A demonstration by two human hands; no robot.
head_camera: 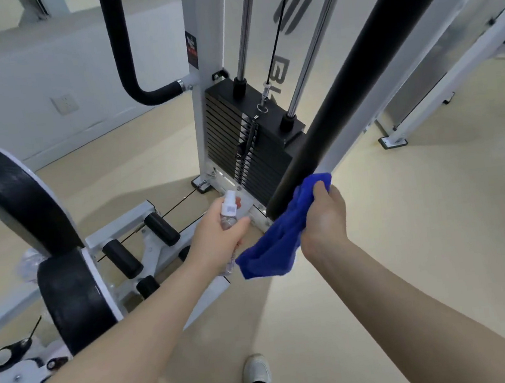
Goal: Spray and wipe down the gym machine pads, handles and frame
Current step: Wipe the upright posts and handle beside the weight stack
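Now, right hand [321, 215] gripping blue cloth [277, 242], left hand [219, 239] holding spray bottle [228, 213]

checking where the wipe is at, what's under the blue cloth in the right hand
The blue cloth is bunched in the right hand against the lower end of the black padded bar. Its loose end hangs over the pale floor. The bar's tip and the fingers under the folds are covered.

The weight stack [249, 147] stands far centre, the seat pads [27, 217] near left. The padded bar [358, 84] slants right, a cloth [281, 238] at its lower end, a spray bottle [230, 212] just left.
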